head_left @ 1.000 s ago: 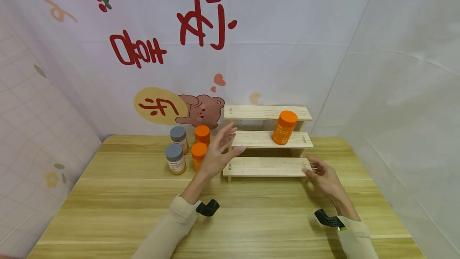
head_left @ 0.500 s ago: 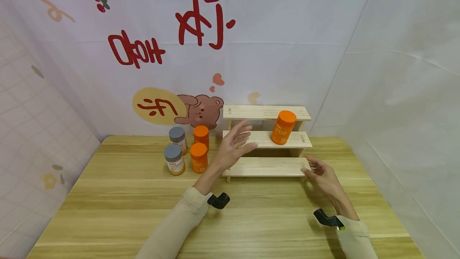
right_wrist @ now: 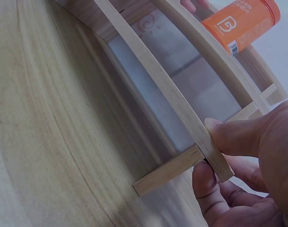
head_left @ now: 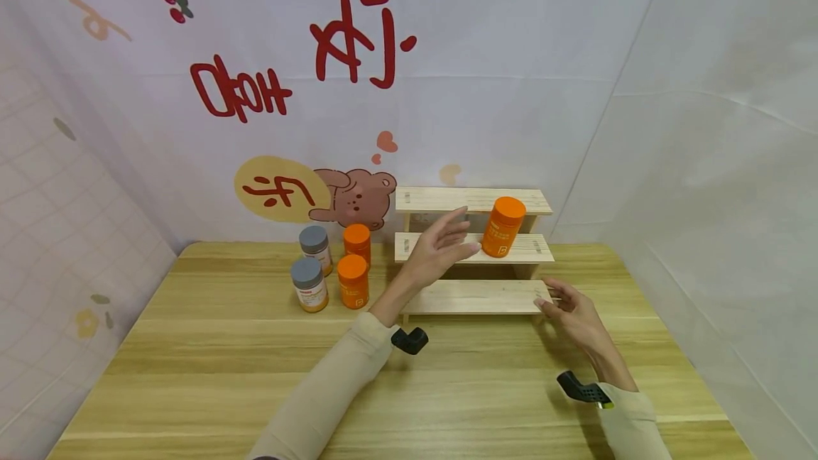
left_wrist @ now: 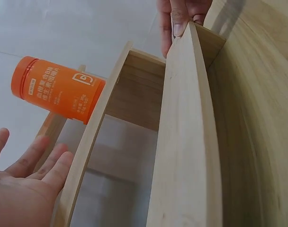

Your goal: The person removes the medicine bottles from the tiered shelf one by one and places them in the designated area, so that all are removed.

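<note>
A three-tier wooden shelf [head_left: 473, 297] stands at the back of the table. On the right part of its middle tier an orange supplement bottle [head_left: 503, 227] stands upright. My left hand [head_left: 437, 253] hovers over the middle tier just left of that bottle, fingers spread and nothing in them. In the left wrist view a gap shows between the fingers [left_wrist: 49, 170] and the orange bottle [left_wrist: 58, 89]. My right hand [head_left: 575, 314] pinches the right end of the bottom tier; the right wrist view shows the thumb on top of the board [right_wrist: 167, 90] and fingers beneath it.
Left of the shelf, two orange bottles [head_left: 353, 282] and two grey-capped bottles [head_left: 309, 286] stand on the wooden table [head_left: 255, 368]. A printed white cloth [head_left: 511, 55] hangs behind the shelf, with another cloth wall [head_left: 716, 197] to the right.
My left hand has moved right, from beside the bottles on the table to near the orange bottle on the shelf. The right hand keeps its grip on the bottom tier.
</note>
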A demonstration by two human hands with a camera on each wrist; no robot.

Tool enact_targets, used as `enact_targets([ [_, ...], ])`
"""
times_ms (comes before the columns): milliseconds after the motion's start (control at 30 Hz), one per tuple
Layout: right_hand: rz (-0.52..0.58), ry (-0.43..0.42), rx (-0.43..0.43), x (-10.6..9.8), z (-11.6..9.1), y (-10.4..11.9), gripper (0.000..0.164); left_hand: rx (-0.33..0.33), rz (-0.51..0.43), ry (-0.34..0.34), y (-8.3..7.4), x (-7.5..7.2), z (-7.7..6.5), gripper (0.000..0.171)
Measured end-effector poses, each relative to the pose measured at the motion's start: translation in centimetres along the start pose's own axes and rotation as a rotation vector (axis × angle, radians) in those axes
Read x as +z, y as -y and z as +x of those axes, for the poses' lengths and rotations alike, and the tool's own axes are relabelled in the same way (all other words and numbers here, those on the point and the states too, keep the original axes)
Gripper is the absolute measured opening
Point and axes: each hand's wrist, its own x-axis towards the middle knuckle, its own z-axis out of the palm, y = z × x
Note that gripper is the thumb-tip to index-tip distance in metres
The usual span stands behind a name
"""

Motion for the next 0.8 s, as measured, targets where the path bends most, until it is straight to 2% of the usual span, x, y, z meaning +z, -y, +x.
enact_targets([
  [300,0.001,-0.003,-0.005,-0.1,0.0,0.1,0.067,-0.055,0.012,0.037,0.1,1.0,2.0,0.072],
  [633,0.01,0.007,0.01,-0.1,-0.1,0.0,0.067,-0.079,0.018,0.03,0.4,2.4,4.6,0.068],
  [800,0.013,0.016,0.018,0.0,0.2,0.1,0.067,-0.118,0.07,0.021,0.4,2.8,5.3,0.067],
])
